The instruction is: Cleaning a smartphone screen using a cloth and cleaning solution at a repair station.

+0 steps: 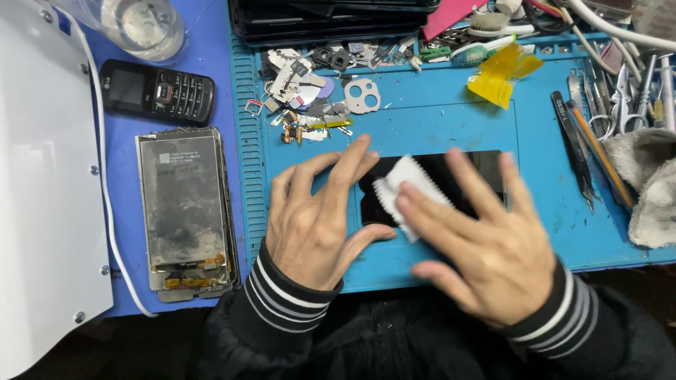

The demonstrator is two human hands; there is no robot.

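Note:
A black smartphone [486, 167] lies flat on the blue repair mat [436, 119], its glass facing up. My right hand [486, 246] presses a small white wipe [408, 184] onto the glass with its fingers spread; the hand is blurred. To the left, my left hand [313, 222] rests flat on the mat with its fingers apart, its fingertips and thumb touching the phone's left end. Both wrists wear dark sleeves with striped cuffs.
A disassembled phone frame [184, 211] and a small black keypad phone [156, 90] lie on the blue surface at left, beside a white panel [42, 190]. Several small parts [310, 98], yellow tape [501, 74], tweezers [574, 148], scissors [620, 98] and a grey cloth [651, 186] surround the mat.

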